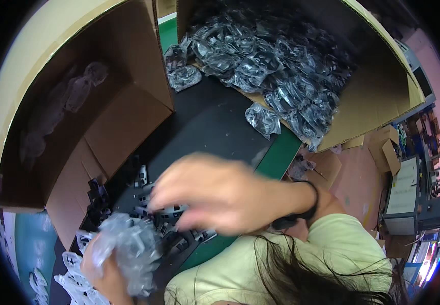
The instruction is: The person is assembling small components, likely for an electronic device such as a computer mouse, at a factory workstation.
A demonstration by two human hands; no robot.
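My left hand (104, 274) is closed around a crumpled clear plastic bag (131, 246) at the lower left; whether anything is inside the bag I cannot make out. Above and to its right is my right hand (212, 195), blurred by motion. Its thumb stands apart from its fingers, with nothing visible between them. Beneath the right hand, partly hidden by it, several small black and silver parts (171, 213) lie in a loose heap on the black table mat (204, 114). White plastic pieces (75, 279) lie beside my left forearm.
A large cardboard box (383, 96) at the far right spills bagged dark items onto the mat; one bagged item (262, 119) lies apart. At left, another cardboard box (128, 109) opens toward me, with clear plastic inside. Beyond the green table edge (278, 155) stand more cartons (383, 150).
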